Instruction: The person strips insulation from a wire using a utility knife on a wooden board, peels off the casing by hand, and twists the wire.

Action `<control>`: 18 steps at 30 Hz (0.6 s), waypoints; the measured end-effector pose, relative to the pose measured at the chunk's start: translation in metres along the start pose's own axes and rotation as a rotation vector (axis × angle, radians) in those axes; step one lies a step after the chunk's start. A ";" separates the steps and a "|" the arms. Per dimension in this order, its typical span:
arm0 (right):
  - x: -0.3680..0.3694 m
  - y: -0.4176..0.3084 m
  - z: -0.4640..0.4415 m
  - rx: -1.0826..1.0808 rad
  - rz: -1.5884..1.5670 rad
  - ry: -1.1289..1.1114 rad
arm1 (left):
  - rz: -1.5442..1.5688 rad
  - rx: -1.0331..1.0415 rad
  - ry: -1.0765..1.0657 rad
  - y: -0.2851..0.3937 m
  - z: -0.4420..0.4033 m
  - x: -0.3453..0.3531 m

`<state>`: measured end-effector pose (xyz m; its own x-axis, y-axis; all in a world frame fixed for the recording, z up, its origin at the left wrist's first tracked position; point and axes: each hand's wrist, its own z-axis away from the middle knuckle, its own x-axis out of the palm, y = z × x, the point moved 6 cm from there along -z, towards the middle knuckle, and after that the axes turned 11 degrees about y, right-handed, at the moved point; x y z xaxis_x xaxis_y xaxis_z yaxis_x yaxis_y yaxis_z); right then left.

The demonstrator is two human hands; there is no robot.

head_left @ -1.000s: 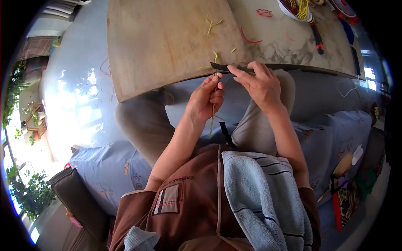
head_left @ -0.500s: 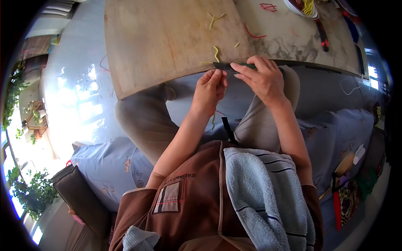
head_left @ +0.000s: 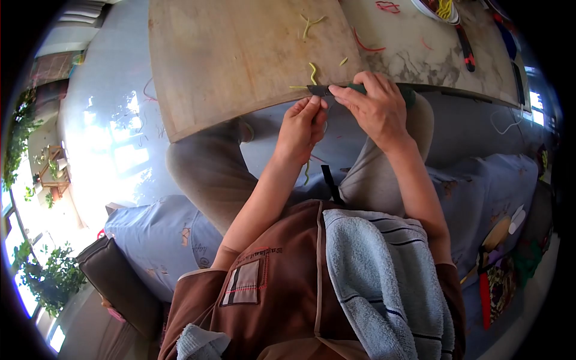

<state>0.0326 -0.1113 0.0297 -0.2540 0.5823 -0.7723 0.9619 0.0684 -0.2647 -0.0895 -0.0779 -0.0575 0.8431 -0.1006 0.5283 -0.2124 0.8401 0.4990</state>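
My left hand (head_left: 303,127) is closed in a pinch on a thin yellow-green cord at the near edge of the wooden board (head_left: 240,54). The cord's tail (head_left: 307,174) hangs below that hand, and a short yellow end (head_left: 297,87) sticks out past the blade. My right hand (head_left: 379,114) is wrapped round a knife with a dark blade (head_left: 319,90) and a green handle. The blade lies across the cord at the board's edge, its tip close to my left thumb. A wavy yellow-green piece (head_left: 312,73) lies just beyond the blade.
Further up the board are a small cut piece (head_left: 343,61) and a forked yellow-green piece (head_left: 309,27). Red strands (head_left: 367,45) lie on the marbled tabletop (head_left: 408,54). At the far right are a bowl (head_left: 433,13) of coloured strands and a red-and-black handle (head_left: 465,51).
The view has shifted slightly. My right hand and the knife have moved a little, with more of the green handle showing. My left hand keeps its pinch at the board's edge.
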 end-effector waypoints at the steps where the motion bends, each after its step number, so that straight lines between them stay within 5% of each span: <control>1: 0.000 0.000 -0.001 0.009 -0.008 0.002 | -0.004 0.002 0.010 -0.001 -0.001 -0.001; 18: 0.020 0.004 0.006 0.029 0.035 0.138 | -0.030 0.023 0.076 -0.002 -0.003 -0.003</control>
<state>0.0309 -0.1047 0.0099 -0.2023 0.6900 -0.6950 0.9660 0.0241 -0.2573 -0.0905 -0.0778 -0.0624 0.8841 -0.0840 0.4596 -0.1973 0.8246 0.5301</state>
